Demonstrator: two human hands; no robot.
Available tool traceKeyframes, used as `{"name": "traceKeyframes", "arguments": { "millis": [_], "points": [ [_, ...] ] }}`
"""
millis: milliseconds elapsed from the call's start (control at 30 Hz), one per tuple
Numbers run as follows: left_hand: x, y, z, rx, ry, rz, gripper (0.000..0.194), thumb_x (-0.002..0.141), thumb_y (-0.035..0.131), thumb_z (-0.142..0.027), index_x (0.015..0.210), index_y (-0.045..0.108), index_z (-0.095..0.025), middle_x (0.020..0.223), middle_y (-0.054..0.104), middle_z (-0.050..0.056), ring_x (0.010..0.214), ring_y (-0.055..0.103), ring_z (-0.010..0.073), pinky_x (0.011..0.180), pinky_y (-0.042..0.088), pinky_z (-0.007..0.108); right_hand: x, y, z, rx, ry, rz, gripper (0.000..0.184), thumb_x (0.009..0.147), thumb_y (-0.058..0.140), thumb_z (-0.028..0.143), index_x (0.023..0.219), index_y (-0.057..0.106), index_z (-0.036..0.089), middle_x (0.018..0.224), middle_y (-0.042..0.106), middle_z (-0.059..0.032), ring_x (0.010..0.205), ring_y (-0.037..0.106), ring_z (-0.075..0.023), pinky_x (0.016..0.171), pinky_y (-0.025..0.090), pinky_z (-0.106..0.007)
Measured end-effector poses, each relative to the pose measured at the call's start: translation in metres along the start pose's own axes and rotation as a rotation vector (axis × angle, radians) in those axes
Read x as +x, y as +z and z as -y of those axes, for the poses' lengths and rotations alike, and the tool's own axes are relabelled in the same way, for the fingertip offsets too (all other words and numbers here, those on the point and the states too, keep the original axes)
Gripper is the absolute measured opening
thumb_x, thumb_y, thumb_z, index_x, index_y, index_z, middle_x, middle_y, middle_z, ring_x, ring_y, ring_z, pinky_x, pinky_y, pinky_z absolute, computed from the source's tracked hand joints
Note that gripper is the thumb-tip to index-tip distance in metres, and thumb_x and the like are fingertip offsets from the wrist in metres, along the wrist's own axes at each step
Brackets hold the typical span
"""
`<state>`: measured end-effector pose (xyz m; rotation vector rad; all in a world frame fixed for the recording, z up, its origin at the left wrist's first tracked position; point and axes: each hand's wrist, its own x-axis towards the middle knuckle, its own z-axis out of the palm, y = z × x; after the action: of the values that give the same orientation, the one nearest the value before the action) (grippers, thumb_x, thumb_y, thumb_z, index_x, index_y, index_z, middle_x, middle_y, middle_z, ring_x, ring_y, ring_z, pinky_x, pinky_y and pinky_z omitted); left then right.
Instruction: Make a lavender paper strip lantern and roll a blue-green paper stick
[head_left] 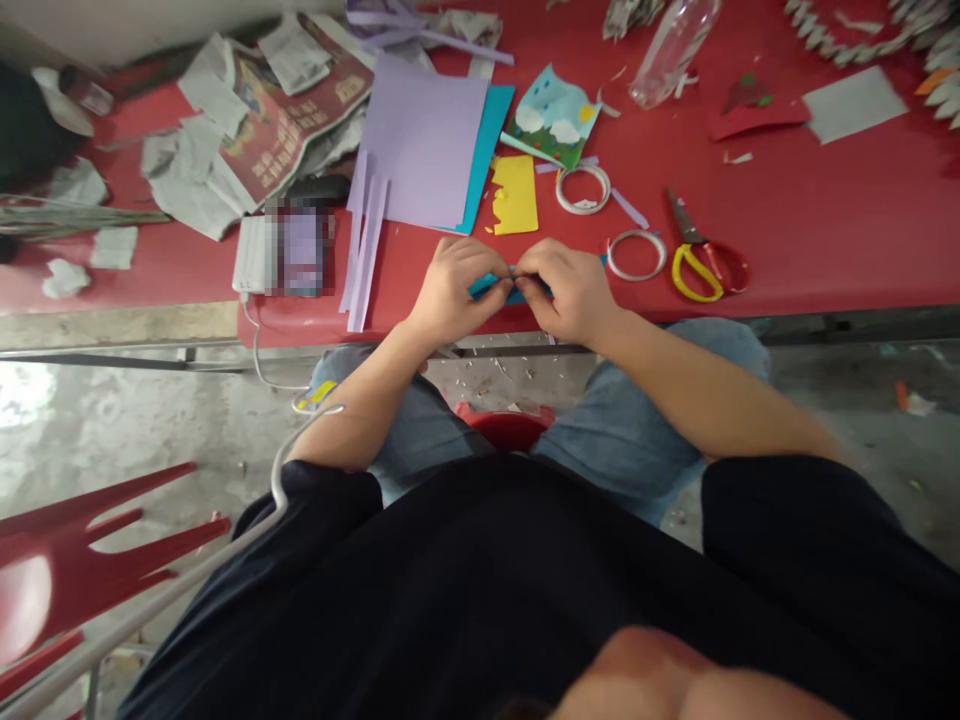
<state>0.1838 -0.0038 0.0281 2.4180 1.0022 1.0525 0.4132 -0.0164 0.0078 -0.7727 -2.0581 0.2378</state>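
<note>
My left hand and my right hand meet at the front edge of the red table, fingertips pinched together. Between them is a blue paper strip, mostly covered by my fingers. Both hands are closed on it. Just beyond my hands lies a yellow card with a ragged left edge. To the right are two rolls of white tape, one roll near my right hand and another roll farther back. Scissors with one yellow and one red handle lie beside the nearer roll.
Purple paper covers a blue sheet, with purple strips beside it. A white power bank with a cable sits left. Newspaper, a plastic bottle and a decorated card lie farther back. A red chair stands lower left.
</note>
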Motion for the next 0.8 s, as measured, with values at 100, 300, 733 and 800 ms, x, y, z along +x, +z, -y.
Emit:
{"name": "traceKeyframes", "arguments": {
  "millis": [100,300,733,800],
  "points": [
    [0.001,-0.004,-0.002,-0.124,-0.057,0.037,0.006,0.098,0.068,-0.025,0.093,0.073,-0.023,0.097,0.081,0.004,0.094,0.075,0.0217,0.093,0.057,0.044,-0.001,0.0,-0.001,-0.012,0.017,0.021,0.009,0.108,0.055,0.029,0.111,0.063,0.025,0.103,0.072,-0.0078,0.089,0.07,-0.0254,0.072,0.052,-0.039],
    [-0.003,-0.002,0.002,0.195,0.15,0.037,0.008,0.104,0.064,-0.028,0.105,0.071,-0.026,0.104,0.081,0.003,0.1,0.075,0.0256,0.102,0.053,0.054,0.004,-0.002,0.004,0.197,0.153,0.063,0.003,0.099,0.062,0.022,0.1,0.063,0.025,0.106,0.07,-0.0075,0.096,0.069,-0.0262,0.081,0.057,-0.043],
    [-0.004,0.001,-0.004,0.232,0.179,0.148,0.02,0.111,0.054,-0.028,0.096,0.067,-0.026,0.092,0.075,0.001,0.093,0.072,0.0224,0.111,0.053,0.061,0.003,-0.006,0.005,0.314,0.278,0.156,0.007,0.092,0.062,0.017,0.093,0.062,0.024,0.101,0.071,-0.0064,0.094,0.067,-0.0257,0.085,0.054,-0.043],
    [-0.004,0.0,-0.007,0.211,0.17,0.108,0.012,0.105,0.059,-0.025,0.095,0.066,-0.025,0.092,0.077,0.001,0.09,0.072,0.023,0.106,0.054,0.058,0.001,-0.01,0.007,0.16,0.128,0.155,0.005,0.096,0.061,0.02,0.099,0.062,0.023,0.11,0.073,-0.0106,0.102,0.068,-0.0301,0.09,0.055,-0.048]
  ]
}}
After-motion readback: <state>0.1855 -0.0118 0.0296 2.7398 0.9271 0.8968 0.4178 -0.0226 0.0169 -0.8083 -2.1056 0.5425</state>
